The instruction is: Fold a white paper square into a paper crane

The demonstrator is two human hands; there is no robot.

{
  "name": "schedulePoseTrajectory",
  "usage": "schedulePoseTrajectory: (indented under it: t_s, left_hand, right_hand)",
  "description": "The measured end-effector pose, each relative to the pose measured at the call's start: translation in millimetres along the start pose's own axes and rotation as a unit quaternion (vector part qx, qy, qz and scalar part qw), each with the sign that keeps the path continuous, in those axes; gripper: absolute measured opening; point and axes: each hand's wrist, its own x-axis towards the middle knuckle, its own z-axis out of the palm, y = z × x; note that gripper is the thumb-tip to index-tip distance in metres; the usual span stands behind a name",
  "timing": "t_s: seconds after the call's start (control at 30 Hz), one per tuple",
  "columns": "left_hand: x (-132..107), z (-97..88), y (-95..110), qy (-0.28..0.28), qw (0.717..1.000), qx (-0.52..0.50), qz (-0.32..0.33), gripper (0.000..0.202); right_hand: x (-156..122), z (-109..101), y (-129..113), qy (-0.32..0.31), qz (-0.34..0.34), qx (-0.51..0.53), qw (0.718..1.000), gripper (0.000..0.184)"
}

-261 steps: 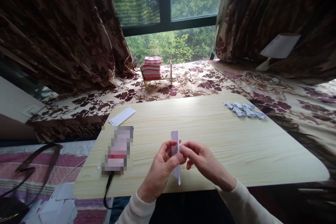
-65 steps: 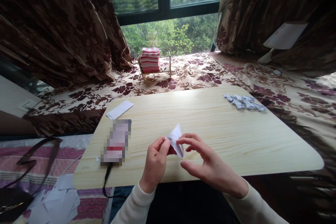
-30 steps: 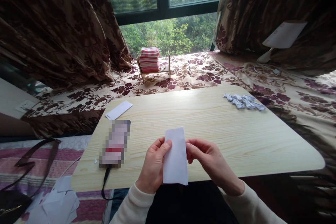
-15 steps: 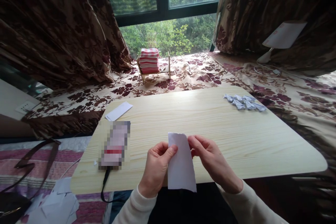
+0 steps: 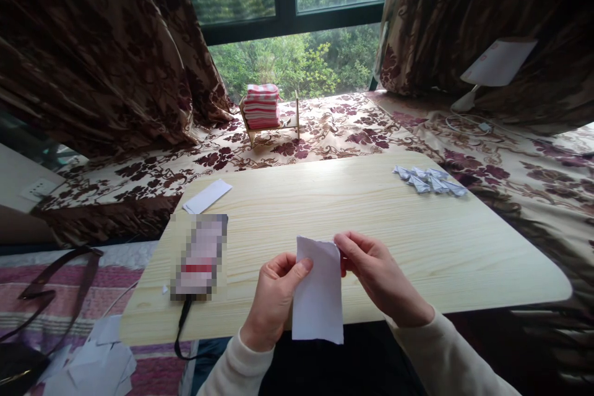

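A white paper strip (image 5: pixel 318 294) stands upright between my hands over the near edge of the light wooden table (image 5: pixel 417 241). My left hand (image 5: pixel 273 297) pinches its left edge with thumb and fingers. Pinching the top right corner, which is bent over, is my right hand (image 5: pixel 378 275). Several small folded paper pieces (image 5: pixel 429 179) lie in a row at the table's far right. A single flat white strip (image 5: pixel 206 196) lies at the far left corner.
A blurred phone (image 5: pixel 198 257) with a black cable (image 5: pixel 182 328) lies at the table's left. Loose white papers (image 5: pixel 93 362) and a dark bag strap (image 5: pixel 41 288) lie on the floor at left. A small wooden rack with striped cloths (image 5: pixel 263 106) stands by the window.
The folded paper was opened out into a flat strip about a second ago. Since then my right hand has begun bending its top right corner down.
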Motion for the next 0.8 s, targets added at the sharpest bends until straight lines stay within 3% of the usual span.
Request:
schedulePoseTrajectory:
  t_s: [0.1, 0.27, 0.37, 0.43, 0.57, 0.67, 0.7, 0.8]
  left_hand:
    - [2, 3.0, -2, -0.003, 1.0, 0.022, -0.004, 0.029]
    - [8, 10.5, -7, 0.095, 0.978, 0.102, 0.157, 0.031]
    - [6, 14.5, -4, 0.017, 0.984, 0.089, 0.155, 0.023]
    - [2, 17.0, -2, -0.037, 0.987, 0.071, 0.142, 0.029]
    - [0, 14.3, 5, -0.01, 0.981, 0.126, 0.15, 0.032]
    - [10, -9.6, 35, 0.044, 0.961, 0.196, 0.189, 0.033]
    - [16, -23.4, 52, 0.095, 0.918, 0.3, 0.24, 0.036]
    - [41, -74.7, 120, 0.186, 0.859, 0.379, 0.291, 0.03]
  right_hand:
    - [1, 3, 7, 0.008, 0.011, 0.054, 0.998, 0.04]
    - [4, 15, 18, 0.032, 0.007, 0.082, 0.996, 0.04]
    - [7, 21, 21, 0.035, 0.003, 0.086, 0.996, 0.039]
    - [9, 25, 21, 0.039, -0.001, 0.082, 0.996, 0.037]
    - [16, 32, 16, 0.028, -0.007, 0.096, 0.995, 0.037]
    - [21, 29, 6, 0.021, -0.004, 0.131, 0.991, 0.034]
    - [22, 25, 3, 0.028, -0.012, 0.133, 0.991, 0.034]
    - [24, 8, -2, 0.064, -0.025, 0.119, 0.99, 0.034]
